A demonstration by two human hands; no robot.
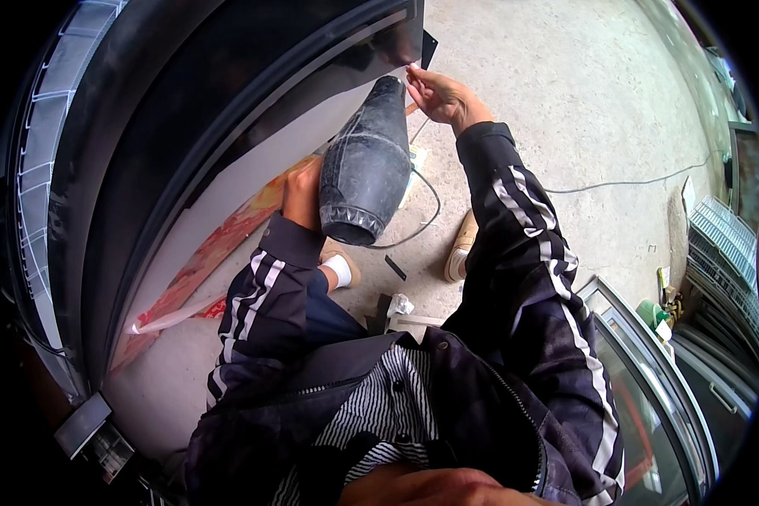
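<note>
A dusty dark grey hair dryer (364, 169) with a tapering nozzle points away from me, toward the far corner of a large black-framed panel (253, 93). My left hand (300, 192) is at its left side, closed round the handle, which the dryer's body mostly hides. Beyond the nozzle tip, my right hand (440, 97) has thumb and forefinger pinched at the panel's corner. Whatever is between those fingertips is too small to make out. A thin dark cord (434, 211) loops on the floor beside the dryer.
White wire racks (63, 93) line the far left. A red-patterned sheet (219, 261) lies under the panel. On the right are a framed glass door (649, 371), stacked wire shelves (725, 240) and a cable (632, 183) across the concrete floor. A dark strip (395, 268) lies near my feet.
</note>
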